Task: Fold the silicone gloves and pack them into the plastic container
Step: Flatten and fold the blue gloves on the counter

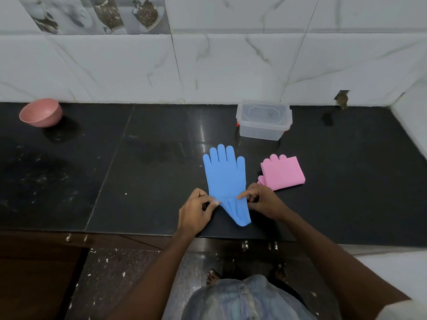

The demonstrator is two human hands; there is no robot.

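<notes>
Both hands pinch the blue glove at centre frame.
Left hand point(196, 210) and right hand point(260, 199) grip blue glove point(224, 172) at its wrist, fingers closed; folded pink glove point(283, 173) right; plastic container point(263, 120) above, lid on.

The work surface is a black polished stone counter point(138, 172) with visible seams, pale smudges and light glare. Behind it stands a wall of white marble-pattern tiles point(231, 65); a grey decorative tile band point(92, 15) runs along the upper left. A pink bowl point(41, 113) sits at the far left. Dark wooden cabinet fronts point(34, 262) with metal handles point(245, 245) lie below. The floor point(129, 273) is dark and speckled.
</notes>
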